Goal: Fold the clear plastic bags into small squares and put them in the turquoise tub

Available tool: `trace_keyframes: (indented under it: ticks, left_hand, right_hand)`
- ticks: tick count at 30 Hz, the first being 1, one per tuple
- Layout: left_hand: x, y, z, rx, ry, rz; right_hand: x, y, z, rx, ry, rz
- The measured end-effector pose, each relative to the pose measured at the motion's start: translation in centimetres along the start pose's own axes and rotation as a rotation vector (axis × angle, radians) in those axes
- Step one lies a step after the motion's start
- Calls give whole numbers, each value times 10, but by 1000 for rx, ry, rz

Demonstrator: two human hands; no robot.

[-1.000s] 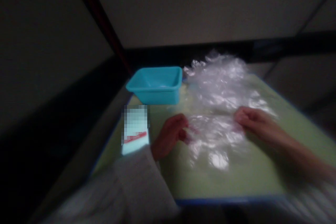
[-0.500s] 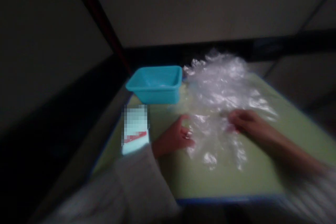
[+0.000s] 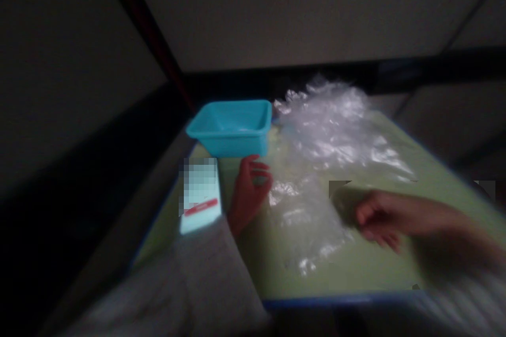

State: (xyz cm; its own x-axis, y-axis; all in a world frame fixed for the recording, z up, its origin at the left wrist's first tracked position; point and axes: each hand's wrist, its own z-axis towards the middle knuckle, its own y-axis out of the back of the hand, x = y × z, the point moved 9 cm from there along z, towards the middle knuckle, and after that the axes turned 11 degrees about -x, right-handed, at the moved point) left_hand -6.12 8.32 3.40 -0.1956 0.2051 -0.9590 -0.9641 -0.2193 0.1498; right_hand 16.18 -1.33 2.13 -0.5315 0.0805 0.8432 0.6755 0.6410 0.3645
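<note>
A clear plastic bag (image 3: 306, 221) lies flat and wrinkled near the front of the table. To its left, my left hand (image 3: 253, 187) is open, its fingers bent and spread above the tabletop near the bag's edge. My right hand (image 3: 379, 218) is off the bag's right side, fingers loosely curled and apart, with nothing visible in it. Behind the single bag spreads a crumpled heap of clear plastic bags (image 3: 336, 121). The light is dim and the hands are slightly blurred.
A turquoise plastic basin (image 3: 237, 145) stands at the table's back left. In front of it lies a lit phone (image 3: 201, 218), its screen partly pixelated, beside my left sleeve. The yellow-green table (image 3: 316, 287) has a blue edge. Walls stand behind and left.
Both hands have come away from the front bag: the left moved left, the right moved right and nearer. The bag now lies flatter on the table.
</note>
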Motion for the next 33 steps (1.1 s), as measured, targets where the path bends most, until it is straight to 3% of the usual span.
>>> trace_keyframes:
  ticks: [2, 4, 7, 10, 14, 22, 27, 30, 33]
  left_hand:
    - [-4, 4, 1, -31, -38, 4]
    - [-5, 5, 0, -26, -47, 12]
    - [-4, 6, -1, -22, -63, 7]
    - [-7, 10, 1, -64, -98, -30]
    - [-9, 15, 3, -110, -100, -67]
    - [-5, 9, 1, -48, -72, -50]
    - [-2, -11, -9, 143, -56, 32]
    - [-7, -19, -19, 238, -106, 102]
    - [-13, -18, -24, 247, -187, 205]
  right_hand:
    - [23, 26, 3, -320, 235, -87]
    - [44, 38, 1, -530, 460, -243]
    - [51, 19, 11, -445, 613, -506]
    - [38, 0, 24, -313, 633, -668]
    - [22, -8, 30, -264, 614, -750]
    - [15, -9, 16, -327, 593, -849]
    - [25, -8, 10, -402, 627, -879]
    - [33, -7, 11, -445, 653, -850]
    - [33, -9, 15, -447, 651, -849]
